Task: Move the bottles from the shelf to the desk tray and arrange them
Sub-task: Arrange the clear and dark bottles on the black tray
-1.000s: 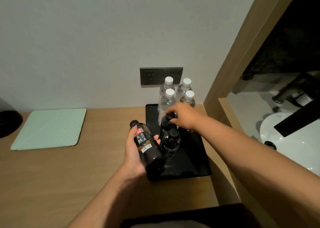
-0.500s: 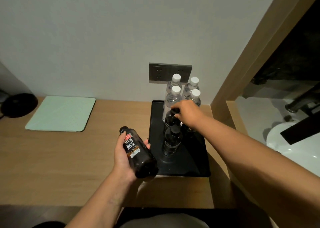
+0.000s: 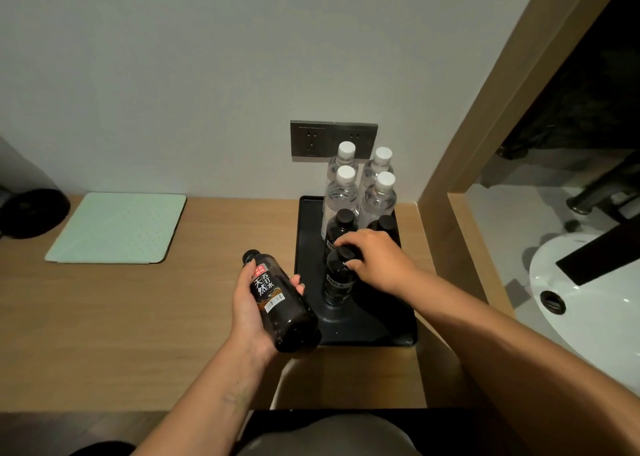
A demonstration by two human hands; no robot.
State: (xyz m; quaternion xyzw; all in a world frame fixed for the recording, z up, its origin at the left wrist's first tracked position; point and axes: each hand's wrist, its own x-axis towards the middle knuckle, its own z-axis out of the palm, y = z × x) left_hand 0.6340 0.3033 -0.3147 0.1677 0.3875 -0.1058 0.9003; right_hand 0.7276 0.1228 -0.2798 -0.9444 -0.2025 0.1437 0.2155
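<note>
A black tray (image 3: 308,233) lies on the wooden desk (image 3: 104,317) against the wall. Several clear water bottles with white caps (image 3: 341,192) stand at its back. In front of them stand three dark bottles: one at the left (image 3: 341,227), one at the right (image 3: 384,223), partly hidden, and a nearer one (image 3: 337,279). My right hand (image 3: 375,258) grips the top of that nearer dark bottle. My left hand (image 3: 252,306) holds another dark labelled bottle (image 3: 280,303) tilted, left of the tray above the desk.
A pale green mat (image 3: 117,227) lies on the desk at the left, with a black round object (image 3: 33,213) beyond it. A dark wall socket (image 3: 315,140) sits behind the bottles. A wooden partition (image 3: 485,116) and a white sink (image 3: 588,299) are at the right.
My right hand has shifted from the rear dark bottle's cap to the nearer dark bottle. My left hand keeps its bottle, a little further left of the tray. The camera tilted.
</note>
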